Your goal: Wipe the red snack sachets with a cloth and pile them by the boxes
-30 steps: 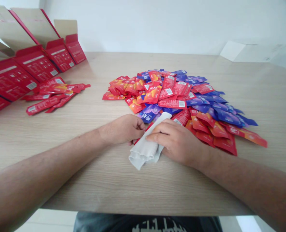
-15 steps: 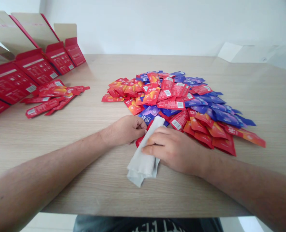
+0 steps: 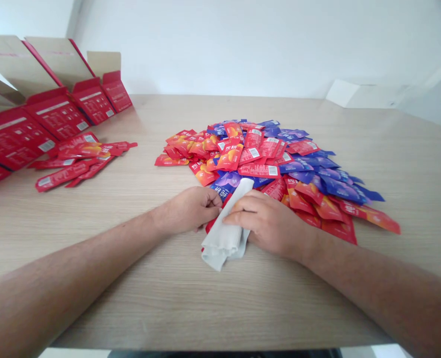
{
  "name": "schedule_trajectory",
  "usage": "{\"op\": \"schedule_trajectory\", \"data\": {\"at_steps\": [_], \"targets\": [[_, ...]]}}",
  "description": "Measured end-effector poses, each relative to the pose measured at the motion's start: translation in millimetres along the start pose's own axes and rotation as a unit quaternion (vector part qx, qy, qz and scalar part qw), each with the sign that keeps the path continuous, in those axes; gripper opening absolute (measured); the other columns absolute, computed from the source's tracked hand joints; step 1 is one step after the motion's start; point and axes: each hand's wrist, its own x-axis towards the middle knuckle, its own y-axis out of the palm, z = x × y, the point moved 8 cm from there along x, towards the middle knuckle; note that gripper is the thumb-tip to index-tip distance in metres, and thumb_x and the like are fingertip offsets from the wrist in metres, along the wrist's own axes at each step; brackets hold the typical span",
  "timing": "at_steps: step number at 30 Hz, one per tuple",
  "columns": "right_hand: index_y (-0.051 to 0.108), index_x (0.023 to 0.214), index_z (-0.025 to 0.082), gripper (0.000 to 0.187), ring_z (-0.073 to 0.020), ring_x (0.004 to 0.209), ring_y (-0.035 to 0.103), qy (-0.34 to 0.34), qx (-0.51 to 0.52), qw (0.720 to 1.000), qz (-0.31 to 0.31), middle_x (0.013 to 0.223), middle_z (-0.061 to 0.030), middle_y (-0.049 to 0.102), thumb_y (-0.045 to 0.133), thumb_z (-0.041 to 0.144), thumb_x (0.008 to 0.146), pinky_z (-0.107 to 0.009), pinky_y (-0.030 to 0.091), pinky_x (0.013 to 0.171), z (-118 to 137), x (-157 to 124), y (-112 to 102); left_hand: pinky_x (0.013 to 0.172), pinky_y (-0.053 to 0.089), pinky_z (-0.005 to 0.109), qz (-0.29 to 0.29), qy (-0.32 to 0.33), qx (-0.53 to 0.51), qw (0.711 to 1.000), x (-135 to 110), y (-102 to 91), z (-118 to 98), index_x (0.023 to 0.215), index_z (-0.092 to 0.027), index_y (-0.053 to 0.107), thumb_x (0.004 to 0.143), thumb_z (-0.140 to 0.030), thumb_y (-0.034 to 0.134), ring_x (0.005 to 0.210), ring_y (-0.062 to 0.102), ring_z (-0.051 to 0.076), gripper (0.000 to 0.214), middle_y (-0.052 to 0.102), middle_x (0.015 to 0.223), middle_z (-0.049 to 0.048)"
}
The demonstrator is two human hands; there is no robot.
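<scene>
Folded white cloth lies on the pale wood surface, against the red and blue sachet pile. Flat and open, the right hand presses it, which keeps the folds steady; the left hand curls closed just beside it.

Sachet pile is blocking the way ahead of both hands, its edge touching the right hand and lying just beyond the left hand. White cloth is filling the gap between the hands. The bench is offering a passage along its near side and a wide lane between the pile and the loose red sachets. Red cartons are walling off the far left corner. More bench is showing behind the pile, running toward the wall.
</scene>
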Motion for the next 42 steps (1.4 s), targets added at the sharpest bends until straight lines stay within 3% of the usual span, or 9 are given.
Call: {"op": "schedule_trajectory", "data": {"at_steps": [2,7,12,17,22,28,33,38,42], "targets": [[0.073,0.117,0.018,0.028,-0.0262,0.106,0.059,0.006,-0.007,1.000,-0.001,0.110,-0.0095,0.071,0.061,0.008,0.094,-0.044,0.052,0.094,-1,0,-2,0.040,0.040,0.019,0.003,-0.001,-0.003,1.000,1,-0.2,0,0.090,-0.023,0.063,0.085,-0.030,0.054,0.045,0.057,0.011,0.012,0.059,0.056,-0.0074],[0.073,0.117,0.019,0.021,-0.0245,0.109,0.059,-0.062,0.013,0.998,0.024,0.112,-0.0080,0.072,0.060,0.017,0.100,-0.043,0.049,0.101,13,1,1,0.040,0.039,0.018,0.004,0.015,0.005,1.000,2,-1.3,-1,0.089,-0.023,0.063,0.087,-0.032,0.052,0.044,0.056,0.010,0.014,0.060,0.059,-0.0066],[0.073,0.116,0.019,0.028,-0.0267,0.105,0.059,0.011,0.002,1.000,-0.009,0.110,-0.0090,0.071,0.065,0.009,0.091,-0.043,0.052,0.093,-2,2,-6,0.041,0.040,0.018,0.002,0.001,0.002,1.000,0,-3.1,-2,0.090,-0.023,0.062,0.087,-0.033,0.054,0.045,0.058,0.011,0.013,0.061,0.057,-0.0066],[0.072,0.116,0.017,0.021,-0.0246,0.108,0.060,-0.067,0.009,0.997,0.026,0.111,-0.0081,0.072,0.062,0.015,0.098,-0.043,0.048,0.102,15,1,0,0.041,0.040,0.018,0.008,0.014,0.001,1.000,0,-2.9,-3,0.090,-0.022,0.063,0.088,-0.034,0.053,0.045,0.057,0.010,0.015,0.060,0.059,-0.0067],[0.073,0.118,0.017,0.028,-0.0264,0.104,0.059,0.007,0.007,1.000,-0.007,0.109,-0.0091,0.070,0.066,0.009,0.091,-0.042,0.051,0.093,0,0,-3,0.039,0.041,0.018,0.009,0.002,0.000,1.000,1,-0.5,3,0.090,-0.023,0.061,0.088,-0.033,0.052,0.045,0.058,0.011,0.014,0.061,0.058,-0.0069],[0.073,0.116,0.016,0.023,-0.0251,0.108,0.058,-0.059,0.011,0.998,0.023,0.111,-0.0089,0.071,0.061,0.014,0.097,-0.043,0.048,0.100,13,1,0,0.039,0.040,0.018,0.006,0.014,0.005,1.000,1,-1.6,1,0.090,-0.024,0.062,0.090,-0.035,0.051,0.045,0.058,0.011,0.016,0.060,0.058,-0.0073],[0.073,0.119,0.017,0.030,-0.0264,0.105,0.057,0.005,0.008,1.000,0.002,0.110,-0.0093,0.070,0.065,0.009,0.092,-0.042,0.050,0.093,2,0,-4,0.040,0.042,0.018,0.011,0.010,-0.001,1.000,2,-0.2,3,0.091,-0.023,0.062,0.089,-0.032,0.051,0.046,0.059,0.011,0.014,0.062,0.060,-0.0067],[0.073,0.115,0.017,0.021,-0.0245,0.106,0.058,-0.065,0.008,0.998,0.021,0.110,-0.0073,0.071,0.061,0.014,0.098,-0.041,0.047,0.100,16,0,-2,0.039,0.041,0.018,0.008,0.021,0.000,1.000,2,-2.0,-1,0.090,-0.023,0.062,0.090,-0.033,0.051,0.045,0.058,0.011,0.015,0.060,0.058,-0.0069],[0.073,0.117,0.017,0.025,-0.0262,0.105,0.057,0.001,0.002,1.000,0.009,0.109,-0.0080,0.070,0.064,0.012,0.095,-0.041,0.050,0.093,5,0,-4,0.040,0.041,0.018,0.006,0.010,-0.002,1.000,0,-1.9,-2,0.090,-0.023,0.062,0.089,-0.032,0.052,0.045,0.058,0.011,0.014,0.060,0.058,-0.0071]]}}
